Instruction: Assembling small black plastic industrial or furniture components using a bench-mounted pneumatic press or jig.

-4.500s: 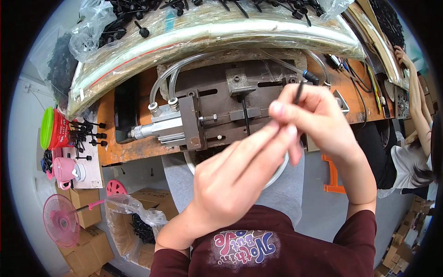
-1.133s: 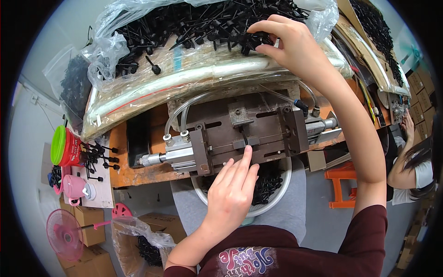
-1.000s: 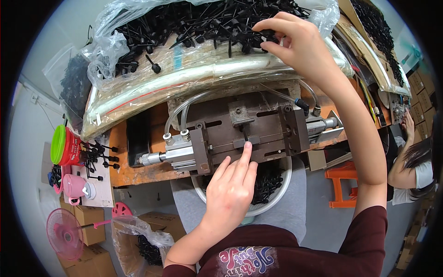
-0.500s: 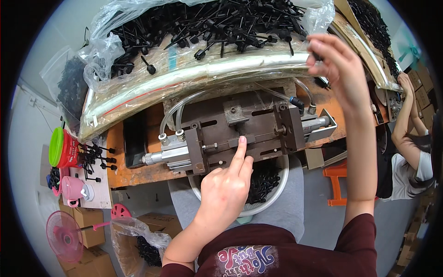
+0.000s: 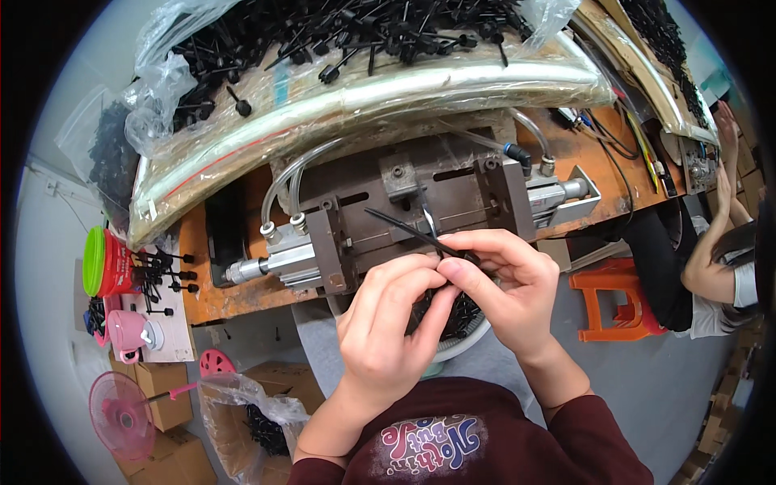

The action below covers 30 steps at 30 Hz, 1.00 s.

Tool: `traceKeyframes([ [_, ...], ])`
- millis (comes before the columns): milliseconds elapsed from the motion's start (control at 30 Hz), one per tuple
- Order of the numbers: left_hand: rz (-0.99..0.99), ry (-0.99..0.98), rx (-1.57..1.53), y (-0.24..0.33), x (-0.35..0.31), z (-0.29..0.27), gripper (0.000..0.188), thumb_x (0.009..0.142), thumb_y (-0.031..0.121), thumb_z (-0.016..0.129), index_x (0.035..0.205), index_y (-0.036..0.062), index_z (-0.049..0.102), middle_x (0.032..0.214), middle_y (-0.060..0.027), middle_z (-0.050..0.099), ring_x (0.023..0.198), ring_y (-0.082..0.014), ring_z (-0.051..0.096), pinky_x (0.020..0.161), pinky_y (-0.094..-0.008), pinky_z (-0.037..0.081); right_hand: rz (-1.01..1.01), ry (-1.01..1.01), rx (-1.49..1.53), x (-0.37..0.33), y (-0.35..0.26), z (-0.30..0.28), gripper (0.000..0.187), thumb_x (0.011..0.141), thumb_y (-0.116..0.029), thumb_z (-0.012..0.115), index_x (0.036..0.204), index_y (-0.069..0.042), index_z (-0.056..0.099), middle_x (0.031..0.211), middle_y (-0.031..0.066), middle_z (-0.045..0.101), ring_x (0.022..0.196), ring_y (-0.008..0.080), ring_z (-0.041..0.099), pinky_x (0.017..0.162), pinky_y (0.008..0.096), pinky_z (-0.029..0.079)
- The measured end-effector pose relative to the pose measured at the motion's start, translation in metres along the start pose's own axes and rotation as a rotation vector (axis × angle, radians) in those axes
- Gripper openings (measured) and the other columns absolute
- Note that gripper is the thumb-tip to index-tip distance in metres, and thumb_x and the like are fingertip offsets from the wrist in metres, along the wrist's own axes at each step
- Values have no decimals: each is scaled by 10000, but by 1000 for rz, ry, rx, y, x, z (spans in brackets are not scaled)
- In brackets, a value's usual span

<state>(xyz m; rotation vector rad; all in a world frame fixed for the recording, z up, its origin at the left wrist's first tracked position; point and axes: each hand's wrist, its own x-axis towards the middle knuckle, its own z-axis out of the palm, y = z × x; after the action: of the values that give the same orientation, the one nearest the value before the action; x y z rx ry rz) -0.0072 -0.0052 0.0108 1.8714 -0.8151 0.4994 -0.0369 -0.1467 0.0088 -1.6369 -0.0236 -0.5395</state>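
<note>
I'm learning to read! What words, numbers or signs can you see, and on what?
I can't copy words out, but here's where they are:
Shirt: pink and blue letters, big enough to read.
Red tub: white writing, too small to read.
Cardboard box: dark marks, too blurred to read.

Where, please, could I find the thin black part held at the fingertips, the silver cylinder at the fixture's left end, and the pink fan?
Thin black part (image 5: 402, 226), head view: on its stem.
Silver cylinder (image 5: 293, 259), head view: on its body.
Pink fan (image 5: 122, 417), head view: on its grille.
</note>
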Motion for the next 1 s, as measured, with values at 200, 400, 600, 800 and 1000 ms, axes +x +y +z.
traceKeyframes([
  [200,-100,-163,75,4,-6,-14,332,710,-55,772,1024,-17,668,994,-123,619,805,-179,654,662,-277,567,-143,199,-284,-10,4,-9,233,768,0,752,992,0,687,815,58,700,557,47,568,464,194,431],
  [400,-30,-310,276,-9,-16,-6,248,721,18,757,957,-7,684,1165,-149,652,758,-218,682,653,-286,550,-375,87,-304,-9,4,-27,228,709,-34,817,891,-19,681,812,64,701,588,80,613,484,194,460],
  [600,73,-364,498,-9,-5,-3,243,740,89,740,956,-3,676,1201,-145,649,674,-196,658,622,-297,516,-278,-3,-148,-19,-3,-24,305,760,59,730,1016,76,565,1005,163,597,743,176,653,645,261,559],
  [800,72,-420,540,-8,2,-3,245,745,96,735,957,-12,674,1195,-153,651,656,-192,653,623,-295,518,-271,-42,-282,-14,-4,-30,336,680,10,816,985,20,674,938,114,692,604,145,632,545,241,510],
  [1000,62,-431,516,-8,3,-5,225,744,70,728,943,-22,679,1177,-159,658,616,-199,645,600,-292,518,-405,-171,-587,-9,-8,-33,356,627,-2,815,972,-40,736,999,112,640,765,201,633,590,278,511],
])
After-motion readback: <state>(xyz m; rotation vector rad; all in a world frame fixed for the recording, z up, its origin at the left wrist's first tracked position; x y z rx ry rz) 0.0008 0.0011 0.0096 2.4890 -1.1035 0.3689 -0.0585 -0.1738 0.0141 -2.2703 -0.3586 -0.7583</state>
